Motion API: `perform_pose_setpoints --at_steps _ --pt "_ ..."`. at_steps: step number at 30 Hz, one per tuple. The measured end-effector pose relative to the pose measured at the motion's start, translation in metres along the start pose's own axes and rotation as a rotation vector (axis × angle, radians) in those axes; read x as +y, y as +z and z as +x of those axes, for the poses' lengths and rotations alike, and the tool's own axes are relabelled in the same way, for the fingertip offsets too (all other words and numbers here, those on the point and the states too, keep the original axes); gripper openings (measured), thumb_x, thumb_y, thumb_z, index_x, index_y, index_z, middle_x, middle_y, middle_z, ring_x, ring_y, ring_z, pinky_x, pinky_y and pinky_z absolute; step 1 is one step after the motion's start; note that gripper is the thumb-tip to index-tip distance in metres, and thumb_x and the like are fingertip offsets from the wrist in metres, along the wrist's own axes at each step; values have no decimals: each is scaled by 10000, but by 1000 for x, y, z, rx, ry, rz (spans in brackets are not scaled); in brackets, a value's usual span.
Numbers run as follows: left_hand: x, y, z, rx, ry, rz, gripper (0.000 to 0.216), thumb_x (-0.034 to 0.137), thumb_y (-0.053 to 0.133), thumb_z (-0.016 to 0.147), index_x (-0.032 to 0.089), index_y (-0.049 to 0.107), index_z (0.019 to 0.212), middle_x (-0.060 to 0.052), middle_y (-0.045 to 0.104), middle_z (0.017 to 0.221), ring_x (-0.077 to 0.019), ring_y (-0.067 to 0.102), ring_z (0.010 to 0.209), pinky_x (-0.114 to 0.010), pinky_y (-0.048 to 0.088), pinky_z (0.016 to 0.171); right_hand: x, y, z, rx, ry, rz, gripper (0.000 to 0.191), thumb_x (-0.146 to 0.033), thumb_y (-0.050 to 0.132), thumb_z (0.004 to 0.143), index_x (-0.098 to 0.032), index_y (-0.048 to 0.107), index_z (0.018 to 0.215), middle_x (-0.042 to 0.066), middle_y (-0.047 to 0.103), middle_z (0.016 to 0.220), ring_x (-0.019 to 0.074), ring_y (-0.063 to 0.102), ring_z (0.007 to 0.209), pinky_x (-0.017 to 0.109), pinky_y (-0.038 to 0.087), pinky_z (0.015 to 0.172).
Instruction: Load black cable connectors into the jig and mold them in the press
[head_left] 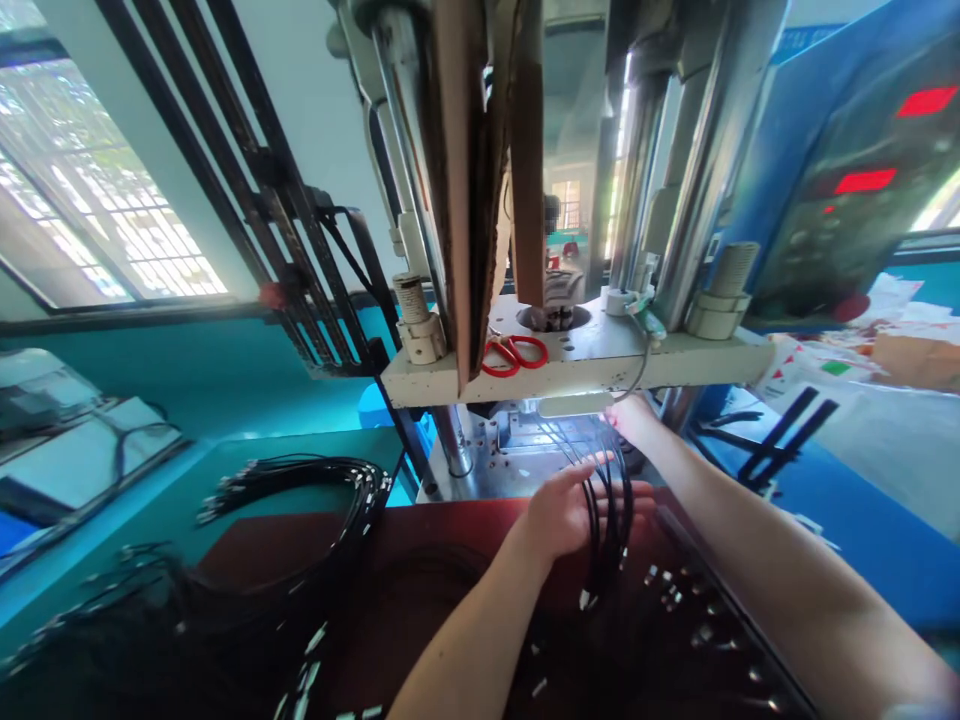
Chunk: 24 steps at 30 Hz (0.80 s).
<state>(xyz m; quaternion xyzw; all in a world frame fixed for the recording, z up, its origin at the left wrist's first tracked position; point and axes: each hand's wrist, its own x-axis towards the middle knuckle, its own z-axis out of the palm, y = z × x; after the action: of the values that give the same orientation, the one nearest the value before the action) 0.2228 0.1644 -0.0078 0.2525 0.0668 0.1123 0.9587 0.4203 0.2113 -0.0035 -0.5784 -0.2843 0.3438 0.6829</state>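
Note:
My left hand (pixel 577 510) is stretched out flat under several thin black cables (pixel 611 520) that drape across its fingers, their metal-tipped ends hanging toward me. My right hand (pixel 634 418) reaches forward under the machine's white platen (pixel 577 370), into the lit mould area (pixel 525 440); its fingers are hidden there, close to the far ends of the same cables. Both hands are above the dark red bench top (pixel 420 540).
A bundle of black cables with metal ends (pixel 315 490) lies at left on the bench. Red-handled scissors (pixel 514 353) rest on the platen. Steel columns (pixel 637 170) rise above. A blue control panel with red displays (pixel 855 190) stands right. Another person is seen far behind the machine.

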Motion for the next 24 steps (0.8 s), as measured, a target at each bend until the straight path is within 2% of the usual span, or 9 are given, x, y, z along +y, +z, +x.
perform_pose_setpoints --at_steps 2,4,7,10,12,15,20,22,24 --pt "-10 17 6 42 -16 -50 353 319 537 787 119 543 1079 -183 659 988 -284 655 881 -398 469 797 1 -12 -20 36 44 35 159 -294 538 875 -143 557 831 -28 546 577 74 484 421 165 339 348" --pt "-21 35 11 136 -28 -79 280 292 468 838 89 570 1002 -147 668 845 -237 662 763 -355 480 733 -2 -24 -43 71 54 71 130 -270 573 813 -163 539 749 -27 527 476 85 471 359 161 257 294" --pt "-36 58 11 242 -63 -87 259 247 372 907 85 574 903 -35 579 606 -123 569 511 -266 456 579 -10 -42 -71 159 23 127 111 -271 591 751 -176 543 720 -16 558 462 90 489 346 158 292 298" --pt "-50 71 5 236 -77 -48 284 233 341 928 87 550 802 31 437 502 -57 412 391 -186 357 450 -19 -63 -91 251 -26 183 102 -274 583 728 -182 543 711 -37 547 444 86 481 332 166 339 316" --pt "-60 76 -3 202 -106 15 281 228 350 923 92 543 771 42 385 485 -46 353 375 -160 284 405 -23 -81 -103 305 -50 212 110 -280 587 710 -185 535 694 -47 533 436 88 475 328 173 347 315" --pt "-80 85 -17 91 -155 145 200 258 467 871 105 555 778 44 376 493 -46 323 382 -153 234 386 -27 -113 -125 394 -72 237 142 -305 608 679 -188 527 676 -59 517 440 91 461 326 188 353 305" --pt "-117 103 -45 -248 -330 614 344 422 584 787 80 617 801 26 423 476 -62 336 375 -202 242 371 -29 -169 -167 534 -101 213 192 -356 641 647 -194 547 690 -40 557 489 107 502 378 210 405 342" --pt "-124 107 -53 -302 -290 768 399 461 563 799 69 635 818 18 446 483 -61 360 385 -212 261 398 -26 -189 -185 561 -104 189 204 -365 651 639 -197 552 698 -31 569 497 114 508 386 218 418 353" --pt "-125 108 -55 -273 -185 812 412 472 548 809 73 642 852 14 465 505 -58 382 400 -212 273 422 -19 -206 -204 572 -105 159 222 -375 663 628 -192 561 702 -34 564 497 111 501 379 219 418 354"
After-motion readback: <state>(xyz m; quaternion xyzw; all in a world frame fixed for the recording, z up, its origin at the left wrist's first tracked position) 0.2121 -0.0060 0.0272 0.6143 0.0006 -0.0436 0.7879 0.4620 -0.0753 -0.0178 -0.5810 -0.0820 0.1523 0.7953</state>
